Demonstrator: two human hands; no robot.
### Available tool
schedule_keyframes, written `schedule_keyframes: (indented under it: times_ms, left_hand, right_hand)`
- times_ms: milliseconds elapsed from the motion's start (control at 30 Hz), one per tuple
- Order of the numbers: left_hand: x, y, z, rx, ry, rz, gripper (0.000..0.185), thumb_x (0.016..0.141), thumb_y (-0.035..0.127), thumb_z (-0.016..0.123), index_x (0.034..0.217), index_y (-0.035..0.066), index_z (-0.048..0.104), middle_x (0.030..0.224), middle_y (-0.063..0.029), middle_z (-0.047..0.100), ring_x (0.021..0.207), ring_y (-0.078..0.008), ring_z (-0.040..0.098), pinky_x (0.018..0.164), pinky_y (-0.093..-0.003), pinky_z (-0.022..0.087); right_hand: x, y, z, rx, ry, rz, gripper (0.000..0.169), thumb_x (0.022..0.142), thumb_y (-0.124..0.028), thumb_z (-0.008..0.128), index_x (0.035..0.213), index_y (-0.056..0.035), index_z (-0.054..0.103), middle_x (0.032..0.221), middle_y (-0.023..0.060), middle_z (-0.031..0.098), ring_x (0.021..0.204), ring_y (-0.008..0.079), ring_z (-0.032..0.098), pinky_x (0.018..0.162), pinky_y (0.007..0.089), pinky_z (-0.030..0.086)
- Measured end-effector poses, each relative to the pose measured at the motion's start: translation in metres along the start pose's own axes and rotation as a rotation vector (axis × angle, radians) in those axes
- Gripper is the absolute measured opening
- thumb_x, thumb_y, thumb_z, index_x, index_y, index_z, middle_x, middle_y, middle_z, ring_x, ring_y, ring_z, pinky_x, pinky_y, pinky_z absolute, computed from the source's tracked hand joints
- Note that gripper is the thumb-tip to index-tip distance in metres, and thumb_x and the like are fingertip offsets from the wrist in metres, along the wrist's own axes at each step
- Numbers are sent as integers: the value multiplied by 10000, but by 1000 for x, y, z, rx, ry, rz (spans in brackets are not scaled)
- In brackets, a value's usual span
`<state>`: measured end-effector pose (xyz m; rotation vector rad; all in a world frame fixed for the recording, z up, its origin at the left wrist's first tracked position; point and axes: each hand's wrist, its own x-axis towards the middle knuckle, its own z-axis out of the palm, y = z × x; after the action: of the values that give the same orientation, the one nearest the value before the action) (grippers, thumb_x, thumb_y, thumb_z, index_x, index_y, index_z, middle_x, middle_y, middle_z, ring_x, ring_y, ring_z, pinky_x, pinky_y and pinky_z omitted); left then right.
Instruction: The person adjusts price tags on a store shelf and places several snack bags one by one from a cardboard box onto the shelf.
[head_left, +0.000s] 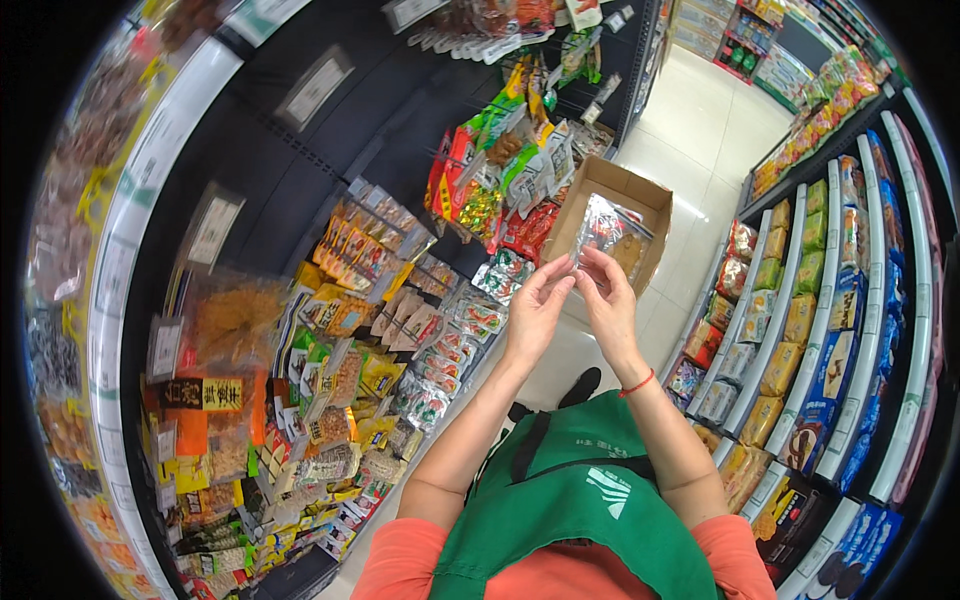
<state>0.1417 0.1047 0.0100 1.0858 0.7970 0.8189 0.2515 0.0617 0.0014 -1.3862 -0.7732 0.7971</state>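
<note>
My two hands meet in front of me over the near end of an open cardboard box (574, 196). The fingertips of my left hand (538, 304) and my right hand (606, 289) hold the lower end of a clear plastic package (592, 229) with silvery, shiny parts. What exactly is inside it cannot be told. Behind it in the box lies another clear package with brownish contents (628, 251). A red cord bracelet is around my right wrist, and I wear a green apron (555, 487) over a coral shirt.
On the left, a dark shelf unit (262, 172) bears hanging snack packets (341, 382) and price tags (214, 229). Red and green snack bags (480, 180) hang beside the box. Packaged biscuits (780, 367) line tiered shelves on the right. A tiled aisle floor (675, 142) runs between them.
</note>
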Motion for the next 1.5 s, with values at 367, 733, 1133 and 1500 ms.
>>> schedule_keyframes:
  times_ms: [367,733,1133,1500]
  left_hand:
    - [62,-50,70,12,-54,-60,369,889,80,569,1238,-19,501,1177,-122,576,1046,-146,559,906,-266,436]
    - [116,-93,93,59,-77,-175,376,915,119,543,1256,-19,466,1200,-112,553,1030,-154,567,890,-264,449]
    - [184,-178,82,135,-103,-352,353,910,94,534,1247,-3,491,1176,-91,559,1011,-128,554,871,-244,450]
    - [233,-270,59,209,-108,-449,347,891,88,567,1221,-6,511,1152,-95,580,980,-124,563,843,-229,449]
  right_hand:
    - [48,29,-85,42,154,88,327,862,-54,588,1181,-13,529,1106,94,564,1015,161,562,855,282,474]
    - [73,81,-148,-26,322,280,359,875,-92,580,1213,-6,498,1156,102,552,1025,154,535,897,276,431]
    - [101,171,-154,-5,466,477,346,870,-89,588,1191,10,501,1149,143,569,1059,192,556,913,299,444]
    - [126,267,-152,14,561,641,387,878,-103,582,1224,28,469,1203,168,543,1109,213,537,940,299,427]
